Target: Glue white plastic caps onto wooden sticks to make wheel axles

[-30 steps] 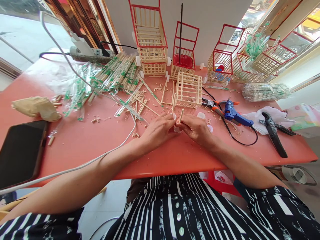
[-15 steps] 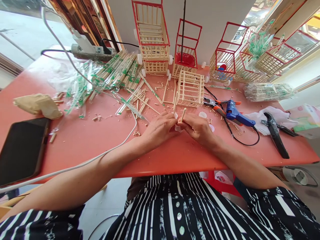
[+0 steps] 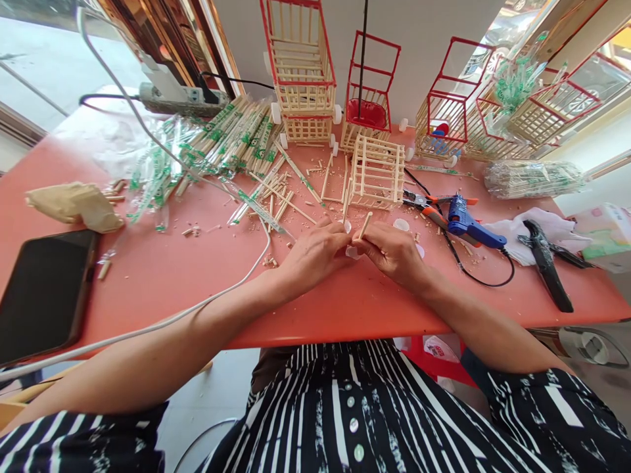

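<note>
My right hand (image 3: 394,255) is closed, with a short wooden stick (image 3: 365,225) poking up between thumb and forefinger. Close against it, my left hand (image 3: 318,253) is pinched at a small white plastic disc (image 3: 351,252); its fingertips are partly hidden. Another whitish disc (image 3: 348,226) shows just above the left fingers, and I cannot tell whether it is held or lies on the table. Past the hands stands a small wooden stick frame (image 3: 377,172). Beside the right hand a loose white disc (image 3: 401,225) lies on the red table (image 3: 305,315).
Stick carts with red edges (image 3: 308,98) line the wall. Wrapped chopsticks (image 3: 236,138) and cut pieces lie left of centre. To the right are a blue glue gun (image 3: 468,223), pliers (image 3: 417,200) and a black-handled tool (image 3: 547,269). A white cable (image 3: 217,299) crosses my left forearm; a phone (image 3: 46,292) lies far left.
The stick in my right hand leans slightly more to the right. Both hands stay together in the same place; the view has shifted a little.
</note>
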`<state>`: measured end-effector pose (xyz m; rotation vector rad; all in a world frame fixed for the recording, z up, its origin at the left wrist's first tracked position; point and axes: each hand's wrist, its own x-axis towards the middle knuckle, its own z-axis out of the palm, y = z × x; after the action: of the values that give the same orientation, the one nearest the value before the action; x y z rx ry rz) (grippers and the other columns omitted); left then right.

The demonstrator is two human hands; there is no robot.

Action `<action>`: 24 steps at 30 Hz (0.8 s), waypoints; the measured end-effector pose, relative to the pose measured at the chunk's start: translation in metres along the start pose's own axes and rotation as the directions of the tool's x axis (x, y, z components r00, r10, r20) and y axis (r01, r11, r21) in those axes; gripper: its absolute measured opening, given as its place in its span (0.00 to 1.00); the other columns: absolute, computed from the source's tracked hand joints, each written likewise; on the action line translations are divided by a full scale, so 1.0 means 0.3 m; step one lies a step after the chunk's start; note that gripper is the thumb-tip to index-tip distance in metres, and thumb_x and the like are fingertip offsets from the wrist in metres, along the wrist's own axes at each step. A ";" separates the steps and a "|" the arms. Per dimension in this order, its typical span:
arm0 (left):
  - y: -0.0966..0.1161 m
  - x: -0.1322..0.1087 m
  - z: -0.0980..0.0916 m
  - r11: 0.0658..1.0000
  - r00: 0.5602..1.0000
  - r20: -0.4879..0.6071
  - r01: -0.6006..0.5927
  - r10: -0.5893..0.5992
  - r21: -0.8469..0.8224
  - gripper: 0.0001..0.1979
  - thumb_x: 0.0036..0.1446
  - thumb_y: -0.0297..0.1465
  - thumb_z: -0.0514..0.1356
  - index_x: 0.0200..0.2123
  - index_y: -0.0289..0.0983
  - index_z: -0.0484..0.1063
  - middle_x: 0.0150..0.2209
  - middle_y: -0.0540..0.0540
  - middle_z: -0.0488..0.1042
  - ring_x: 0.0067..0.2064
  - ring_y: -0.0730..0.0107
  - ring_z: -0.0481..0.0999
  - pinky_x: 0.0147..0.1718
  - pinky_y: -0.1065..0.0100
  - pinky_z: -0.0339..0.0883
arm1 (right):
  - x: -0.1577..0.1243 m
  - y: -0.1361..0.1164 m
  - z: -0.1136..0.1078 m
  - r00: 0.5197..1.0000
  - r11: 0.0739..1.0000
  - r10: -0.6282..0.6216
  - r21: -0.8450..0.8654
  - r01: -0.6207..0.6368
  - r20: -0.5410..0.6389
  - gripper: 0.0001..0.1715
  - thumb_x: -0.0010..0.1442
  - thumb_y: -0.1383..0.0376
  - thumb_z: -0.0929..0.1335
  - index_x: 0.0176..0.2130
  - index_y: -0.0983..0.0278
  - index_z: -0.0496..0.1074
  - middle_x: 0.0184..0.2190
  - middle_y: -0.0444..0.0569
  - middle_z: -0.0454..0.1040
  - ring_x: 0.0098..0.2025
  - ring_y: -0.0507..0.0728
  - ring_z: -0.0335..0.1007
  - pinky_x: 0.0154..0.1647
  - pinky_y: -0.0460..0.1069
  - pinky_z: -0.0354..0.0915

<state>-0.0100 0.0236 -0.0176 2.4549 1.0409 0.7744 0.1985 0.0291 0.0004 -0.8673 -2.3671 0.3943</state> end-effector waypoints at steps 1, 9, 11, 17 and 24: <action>0.001 0.001 -0.001 1.000 1.000 0.001 0.004 -0.004 0.003 0.08 0.66 0.31 0.63 0.33 0.36 0.76 0.34 0.47 0.74 0.39 0.63 0.72 0.43 0.63 0.63 | 0.000 0.000 0.000 1.000 1.000 -0.007 -0.005 0.007 -0.007 0.18 0.74 0.56 0.63 0.35 0.62 0.72 0.31 0.49 0.76 0.35 0.55 0.71 0.39 0.49 0.64; -0.005 0.002 0.008 1.000 1.000 -0.006 0.008 -0.008 0.001 0.07 0.65 0.32 0.63 0.34 0.36 0.76 0.34 0.47 0.74 0.39 0.64 0.72 0.42 0.64 0.62 | 0.000 0.003 0.002 0.999 0.999 -0.034 -0.012 0.033 -0.031 0.18 0.74 0.56 0.64 0.35 0.63 0.72 0.30 0.48 0.76 0.34 0.55 0.71 0.38 0.48 0.63; -0.005 0.002 0.008 1.000 1.000 -0.006 0.008 -0.008 -0.007 0.06 0.65 0.32 0.64 0.34 0.36 0.76 0.34 0.47 0.74 0.39 0.64 0.72 0.42 0.63 0.62 | -0.001 0.003 0.003 0.999 1.000 -0.022 -0.003 0.022 -0.025 0.19 0.74 0.56 0.63 0.35 0.62 0.72 0.31 0.48 0.76 0.34 0.55 0.71 0.39 0.48 0.64; 0.003 0.005 -0.002 1.000 0.999 0.020 0.025 -0.025 0.008 0.07 0.64 0.32 0.65 0.33 0.36 0.75 0.35 0.47 0.75 0.39 0.63 0.73 0.43 0.63 0.62 | -0.002 0.001 -0.001 1.000 1.000 0.004 0.004 -0.004 -0.009 0.18 0.74 0.58 0.63 0.34 0.62 0.72 0.31 0.49 0.76 0.34 0.55 0.71 0.38 0.49 0.63; 0.029 0.005 -0.037 0.990 0.993 -0.004 0.121 -0.122 -0.069 0.12 0.59 0.25 0.66 0.46 0.39 0.76 0.37 0.49 0.77 0.43 0.62 0.75 0.46 0.64 0.65 | 0.002 -0.028 -0.046 0.989 0.995 0.100 0.004 -0.100 -0.112 0.21 0.73 0.55 0.65 0.31 0.62 0.74 0.27 0.45 0.75 0.30 0.53 0.69 0.35 0.49 0.62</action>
<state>-0.0113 0.0202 -0.0040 2.3089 1.1354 0.7685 0.2025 0.0243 0.0155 -0.9856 -2.2279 0.3744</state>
